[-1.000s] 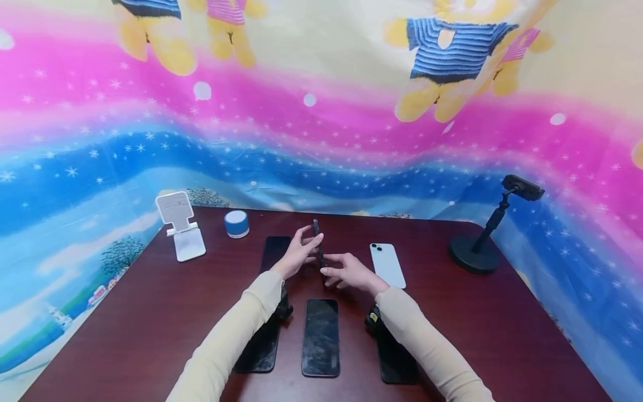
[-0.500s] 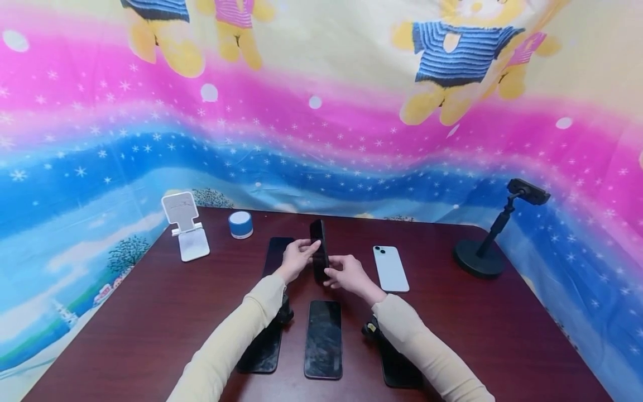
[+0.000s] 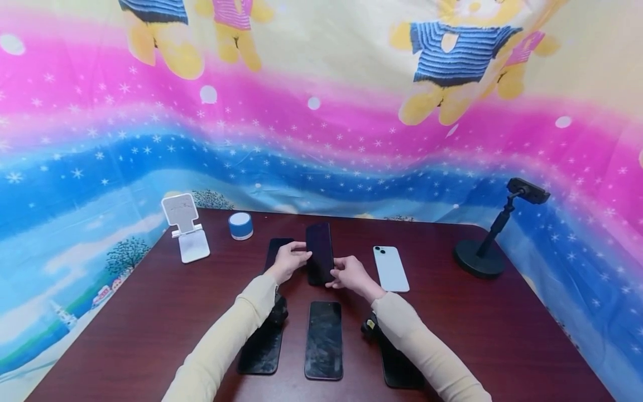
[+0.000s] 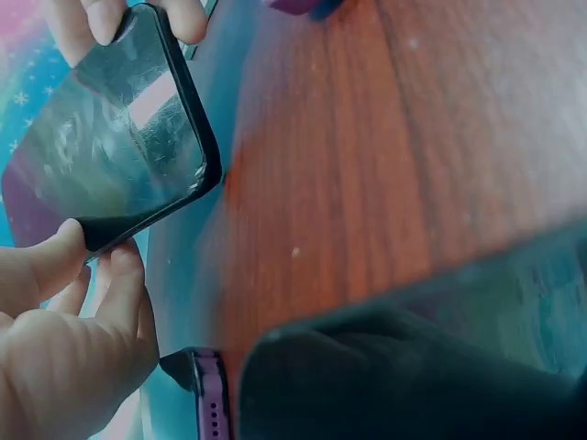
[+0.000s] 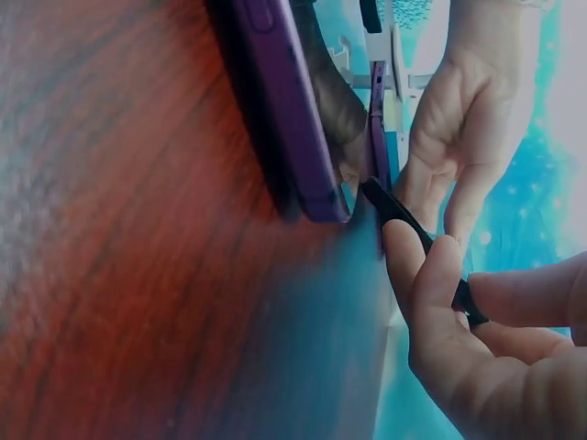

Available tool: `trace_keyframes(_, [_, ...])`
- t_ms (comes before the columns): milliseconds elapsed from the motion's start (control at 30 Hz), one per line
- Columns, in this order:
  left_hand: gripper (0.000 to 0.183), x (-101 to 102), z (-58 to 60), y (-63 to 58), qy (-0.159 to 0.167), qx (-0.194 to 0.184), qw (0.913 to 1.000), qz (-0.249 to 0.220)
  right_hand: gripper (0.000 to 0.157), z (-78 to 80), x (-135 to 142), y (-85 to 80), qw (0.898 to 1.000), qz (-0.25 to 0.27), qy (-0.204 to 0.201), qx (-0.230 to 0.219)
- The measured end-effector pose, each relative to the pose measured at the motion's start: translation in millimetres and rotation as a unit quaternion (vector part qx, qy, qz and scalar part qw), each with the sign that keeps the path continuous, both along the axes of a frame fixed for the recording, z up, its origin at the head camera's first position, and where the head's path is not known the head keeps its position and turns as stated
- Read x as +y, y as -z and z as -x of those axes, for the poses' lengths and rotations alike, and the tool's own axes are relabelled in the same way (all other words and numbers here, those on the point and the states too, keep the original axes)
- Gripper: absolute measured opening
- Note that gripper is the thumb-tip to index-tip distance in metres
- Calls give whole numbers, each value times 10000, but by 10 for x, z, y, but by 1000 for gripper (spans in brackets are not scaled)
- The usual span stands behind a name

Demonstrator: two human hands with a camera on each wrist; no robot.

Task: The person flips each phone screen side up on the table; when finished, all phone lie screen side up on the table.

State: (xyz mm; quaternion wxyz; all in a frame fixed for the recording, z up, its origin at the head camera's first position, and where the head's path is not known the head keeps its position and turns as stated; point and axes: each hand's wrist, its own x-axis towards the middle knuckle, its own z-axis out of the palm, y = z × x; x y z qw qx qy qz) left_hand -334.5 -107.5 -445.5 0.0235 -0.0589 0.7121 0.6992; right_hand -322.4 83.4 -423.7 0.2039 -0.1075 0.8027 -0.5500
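Observation:
A black smartphone [image 3: 319,254] is held up on edge over the middle of the table, its dark screen toward the head camera. My left hand [image 3: 288,261] pinches its left side; in the left wrist view the thumb [image 4: 60,252] lies on the screen's border and the fingers are behind. At the lower right edge, my right hand [image 3: 351,274] pinches the same phone, seen nearly edge-on in the right wrist view. Just in front lies another black phone [image 3: 324,340], screen up. Under the left forearm is a dark phone [image 3: 262,352], with one more [image 3: 402,365] under the right, both partly covered.
A white phone [image 3: 391,269] lies back up right of the hands. Behind the left hand is a dark phone [image 3: 279,245]. A white folding stand [image 3: 191,237], a blue-and-white cylinder [image 3: 241,226] and a black stand [image 3: 479,258] stand farther back on the dark red table [image 3: 125,324].
The held phone has turned from nearly edge-on until its screen faces the head camera. My left hand has shifted slightly left with its edge; the right hand stays at the lower right.

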Motion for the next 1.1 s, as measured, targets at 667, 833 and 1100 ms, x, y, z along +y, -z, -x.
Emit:
trace_keyframes(667, [35,121,50,9,-276,96,9901,1371,38,133,37,164,9870,-1388,658,464])
trace_keyframes(833, [35,158,54,25,-240,127,9867,1602,45,137,36,157,9869,-1342,739,504])
trace_keyframes(1100, [36,200,32,24,-34,-8,9801,1983,48,135,68,170,9839,-1550,743,487])
